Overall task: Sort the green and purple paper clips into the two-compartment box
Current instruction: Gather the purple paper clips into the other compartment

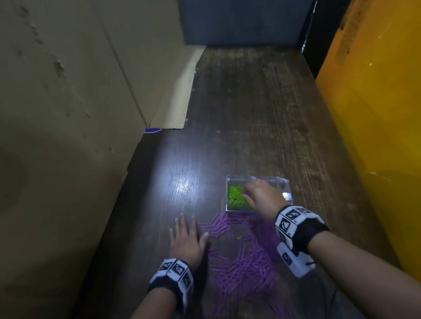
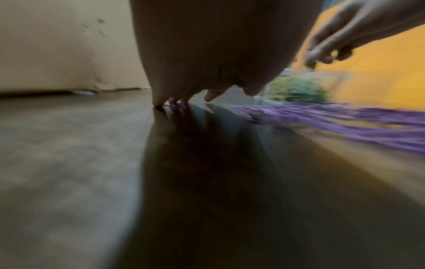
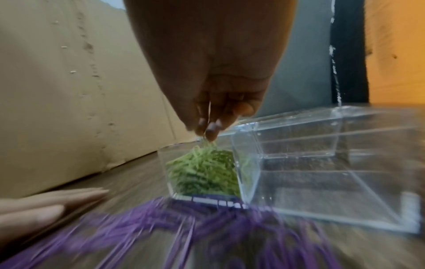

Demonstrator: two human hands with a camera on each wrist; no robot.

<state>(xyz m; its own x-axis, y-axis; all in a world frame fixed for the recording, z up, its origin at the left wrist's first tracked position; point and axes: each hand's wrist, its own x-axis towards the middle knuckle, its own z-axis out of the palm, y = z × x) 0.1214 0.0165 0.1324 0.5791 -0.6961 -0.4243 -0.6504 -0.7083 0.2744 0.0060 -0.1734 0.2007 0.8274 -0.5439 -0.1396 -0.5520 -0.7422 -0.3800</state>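
Left hand (image 1: 186, 238): flat on desk (image 1: 251, 109), fingers straight.
Right hand (image 1: 263, 195): fingers bunched over green clips (image 1: 234, 194) in box (image 1: 282, 179); hold unclear.
Purple clips (image 1: 242, 261): on desk.

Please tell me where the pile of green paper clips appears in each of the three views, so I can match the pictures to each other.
Head: green paper clips lie right of centre, in the left compartment of the clear box, just left of the right hand.
Left wrist: a blurred green patch at upper right, under the right hand.
Right wrist: centre, below the fingers.
Shared landmark: the purple paper clips in front of the box.
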